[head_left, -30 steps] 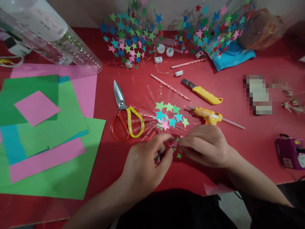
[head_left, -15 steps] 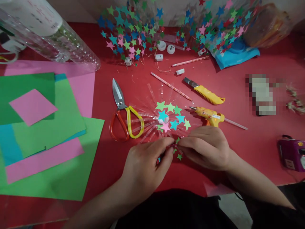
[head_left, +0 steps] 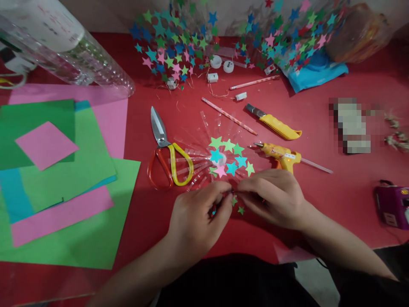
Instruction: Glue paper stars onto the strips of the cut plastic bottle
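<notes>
Paper stars (head_left: 229, 157), green, blue and pink, sit glued in a ring on a flattened fan of clear plastic strips (head_left: 194, 164) lying on the red table (head_left: 319, 179), at 12 o'clock from both hands. Left hand (head_left: 196, 221) and right hand (head_left: 275, 198) meet fingertip to fingertip just below the ring; thumb and forefinger of each are pinched together on a very small piece between them, too small and too hidden to identify. Two loose green stars (head_left: 238, 205) lie on the table directly under the pinch. Scissors (head_left: 166, 153) with one red and one yellow loop rest at 10 o'clock from the left hand, overlapping the strip ends. Yellow glue gun (head_left: 281, 154) lies at 12 o'clock from the right hand, just beside its knuckles; a yellow utility knife (head_left: 276, 124) lies beyond it. Coloured paper sheets (head_left: 64, 183) are stacked at 9 o'clock. Star-covered bottles (head_left: 179, 47) stand at the far edge.
</notes>
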The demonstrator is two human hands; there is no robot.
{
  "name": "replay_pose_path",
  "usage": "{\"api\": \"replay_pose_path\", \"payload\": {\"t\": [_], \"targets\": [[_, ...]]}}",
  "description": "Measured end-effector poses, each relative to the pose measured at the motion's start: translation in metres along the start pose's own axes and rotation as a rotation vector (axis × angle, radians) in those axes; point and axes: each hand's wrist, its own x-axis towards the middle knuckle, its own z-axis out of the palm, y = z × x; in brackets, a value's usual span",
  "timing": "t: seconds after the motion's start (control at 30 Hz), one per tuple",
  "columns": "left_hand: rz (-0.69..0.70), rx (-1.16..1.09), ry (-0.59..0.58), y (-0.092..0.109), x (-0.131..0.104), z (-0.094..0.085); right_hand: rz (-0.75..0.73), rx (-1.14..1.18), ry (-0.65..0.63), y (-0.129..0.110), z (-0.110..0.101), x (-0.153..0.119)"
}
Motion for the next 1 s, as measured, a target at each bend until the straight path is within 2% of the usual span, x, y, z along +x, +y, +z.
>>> {"api": "replay_pose_path", "payload": {"t": [0.33,1.0], "targets": [[-0.081,-0.082,-0.004,-0.0009,0.0008,0.0027,0.001,-0.06,-0.027,-0.0015,0.0013,-0.001],[-0.176,-0.061,0.02,0.0006,0.0004,-0.0015,-0.032,-0.158,0.049,-0.0014,-0.0039,-0.0012]]}}
